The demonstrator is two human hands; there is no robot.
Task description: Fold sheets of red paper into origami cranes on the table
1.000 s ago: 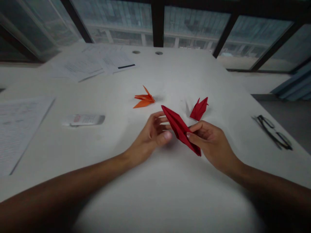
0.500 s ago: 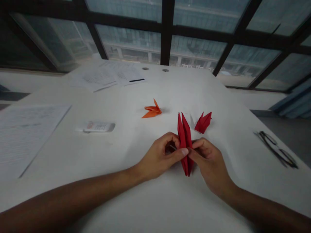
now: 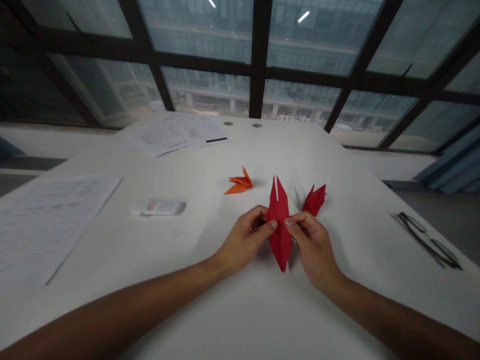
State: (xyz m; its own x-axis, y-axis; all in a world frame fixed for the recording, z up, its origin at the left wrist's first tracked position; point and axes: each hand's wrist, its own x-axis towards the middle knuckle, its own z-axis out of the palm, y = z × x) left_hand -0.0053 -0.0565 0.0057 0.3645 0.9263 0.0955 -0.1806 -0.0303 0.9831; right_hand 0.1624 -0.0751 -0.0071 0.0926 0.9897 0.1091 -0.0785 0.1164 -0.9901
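A red folded paper (image 3: 280, 240), long and pointed with two narrow tips at its far end, is held between both hands above the white table (image 3: 232, 310). My left hand (image 3: 250, 235) pinches its left edge, thumb on the front face. On the opposite edge, my right hand (image 3: 311, 240) grips it the same way, with its thumb near the middle. The fingers behind the paper are partly hidden. Just beyond my right hand lies a smaller red origami piece (image 3: 314, 199). An orange origami piece (image 3: 240, 183) rests farther off, to the left of the held paper.
Left of my hands lies a white packet (image 3: 158, 207) with printing. A printed sheet (image 3: 56, 225) covers the left side, and several papers (image 3: 168, 134) are at the far left. Eyeglasses (image 3: 429, 240) sit near the right edge. Windows (image 3: 210, 90) stand behind the table.
The red folded paper showed a central slit between two raised flaps; now a broad flat face is toward me. Both hands still pinch it. The whole view has shifted slightly.
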